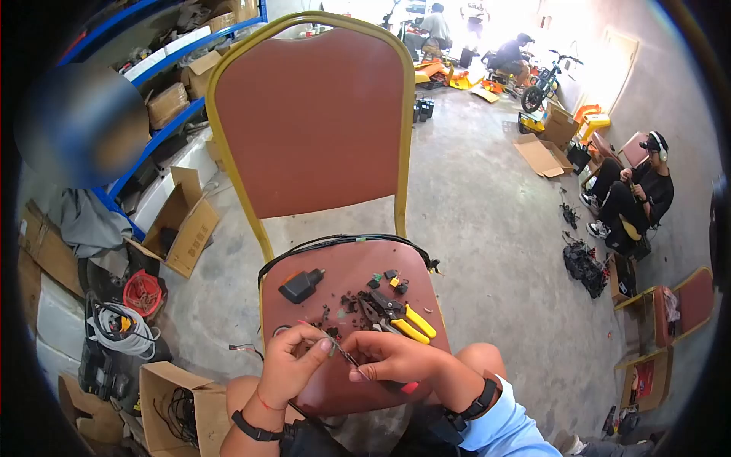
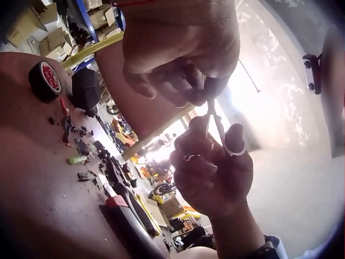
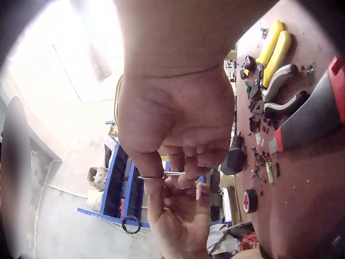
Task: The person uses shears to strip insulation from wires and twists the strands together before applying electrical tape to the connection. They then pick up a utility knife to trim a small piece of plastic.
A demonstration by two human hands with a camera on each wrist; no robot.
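1. Hands meet above the front edge of the chair seat [image 1: 346,263]: left hand [image 1: 293,358] and right hand [image 1: 392,356] both pinch one thin wire [image 1: 344,353] between fingertips.
2. Step judged: working the wire end by hand.
3. Yellow-handled pliers [image 1: 400,316] lie untouched on the seat, just beyond the hands.
4. Next move likely needs steady fingertip tension; the wire is fine and slips easily.

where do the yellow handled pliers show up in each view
Head: yellow-handled pliers lie mid-seat, just beyond the hands.
Left wrist: low centre, yellow handles beside a red-and-black tool.
Right wrist: top right corner.
Shared landmark: the black block-shaped part on the red seat.
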